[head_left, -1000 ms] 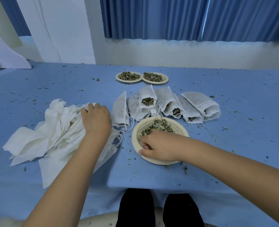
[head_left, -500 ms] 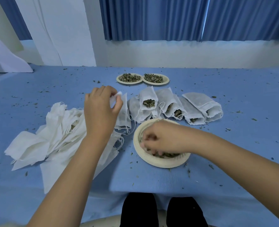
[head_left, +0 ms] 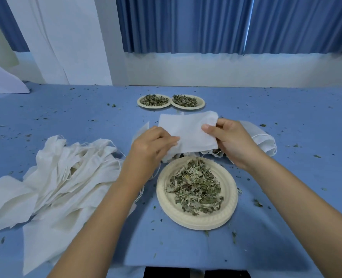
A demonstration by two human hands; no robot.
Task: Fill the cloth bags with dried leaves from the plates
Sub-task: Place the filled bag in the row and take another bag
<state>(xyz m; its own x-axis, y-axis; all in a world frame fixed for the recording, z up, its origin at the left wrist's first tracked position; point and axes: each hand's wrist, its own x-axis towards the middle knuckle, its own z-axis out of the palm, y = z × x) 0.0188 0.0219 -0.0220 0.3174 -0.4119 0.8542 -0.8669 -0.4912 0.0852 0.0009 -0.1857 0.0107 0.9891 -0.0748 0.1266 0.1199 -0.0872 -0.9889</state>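
A cream plate (head_left: 166,199) is sitting with a loose heap of dried leaves (head_left: 196,187) lying on it. Just beyond its far rim, a flat white cloth bag (head_left: 188,133) is hanging raised, partly hiding other bags (head_left: 262,137) lying behind it. To the plate's left, empty bags (head_left: 66,177) are lying heaped. Two leaf-filled plates (head_left: 153,101) are sitting well beyond it.

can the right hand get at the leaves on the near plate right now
Probably yes. The near plate of dried leaves lies uncovered close to the right hand, nothing between them. But that hand pinches the cloth bag together with the left hand, so it must let go first.
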